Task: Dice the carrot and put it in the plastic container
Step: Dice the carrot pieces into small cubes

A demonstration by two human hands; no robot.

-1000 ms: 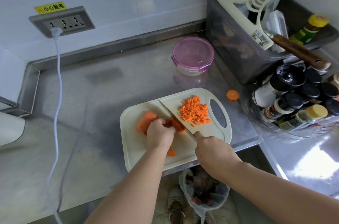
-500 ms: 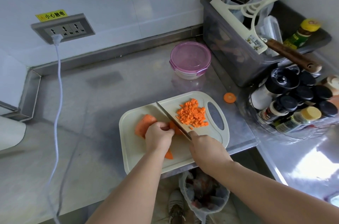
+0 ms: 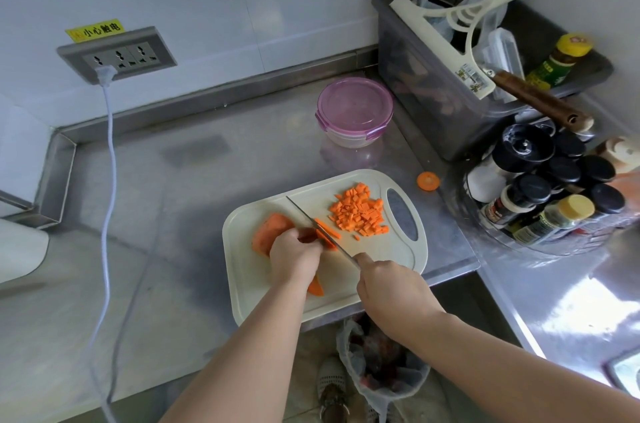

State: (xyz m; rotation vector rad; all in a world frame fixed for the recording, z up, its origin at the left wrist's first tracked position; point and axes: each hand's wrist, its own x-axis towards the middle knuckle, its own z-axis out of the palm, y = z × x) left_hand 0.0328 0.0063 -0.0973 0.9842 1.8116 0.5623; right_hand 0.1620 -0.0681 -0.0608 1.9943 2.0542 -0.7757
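Observation:
On the cream cutting board (image 3: 349,298) lies an orange carrot piece (image 3: 268,232); my left hand (image 3: 294,256) holds it down with curled fingers. My right hand (image 3: 391,287) grips the handle of a knife (image 3: 311,220), whose blade stands edge-down across the carrot just right of my left fingers. A thin cut strip (image 3: 327,228) lies beside the blade. A heap of diced carrot (image 3: 360,211) sits on the board's right part. The round plastic container (image 3: 355,111) with a purple lid stands closed behind the board.
A carrot end slice (image 3: 428,181) lies on the steel counter right of the board. A grey bin (image 3: 450,83) with utensils and a rack of spice bottles (image 3: 547,187) crowd the right. A white cable (image 3: 109,163) hangs from the wall socket. A bagged waste bin (image 3: 377,363) stands below.
The knife has turned from lying flat over the board to edge-down on the carrot. A thin strip has come off beside the blade. My left hand stays on the carrot.

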